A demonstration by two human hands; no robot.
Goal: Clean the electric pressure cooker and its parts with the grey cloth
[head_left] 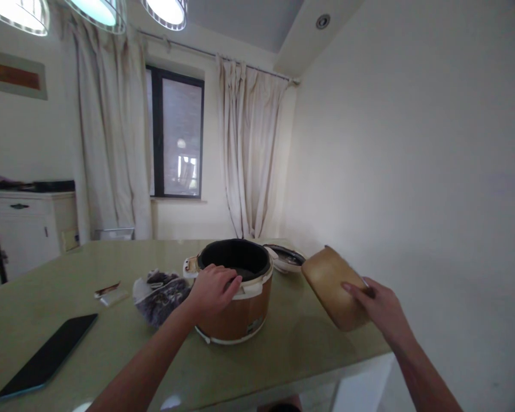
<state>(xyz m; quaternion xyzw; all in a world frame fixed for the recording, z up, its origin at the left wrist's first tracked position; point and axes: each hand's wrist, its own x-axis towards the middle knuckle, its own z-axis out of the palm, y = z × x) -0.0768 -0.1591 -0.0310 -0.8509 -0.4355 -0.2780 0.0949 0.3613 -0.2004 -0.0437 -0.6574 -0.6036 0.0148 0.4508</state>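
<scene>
An electric cooker [249, 312] with an orange-brown body, white collar and dark inner pot stands upright on the table, its top uncovered. My left hand [214, 289] is curled over the cooker's front left rim, its fingertips partly hidden. To the right, my right hand [377, 303] grips a tan-gold, box-like piece with rounded corners [330, 286], thumb on its near face. That piece is tilted and held above the table, apart from the cooker; its far side is hidden. A bunched grey and white cloth [161, 297] lies left of the cooker.
Behind the cooker rests a round lid [285, 257]. On the glossy green table [124, 349] lie a dark flat tablet-like slab [49, 355] and small white and brown items [111, 294]. A white wall [433, 171] rises at the right; the table's front edge runs below.
</scene>
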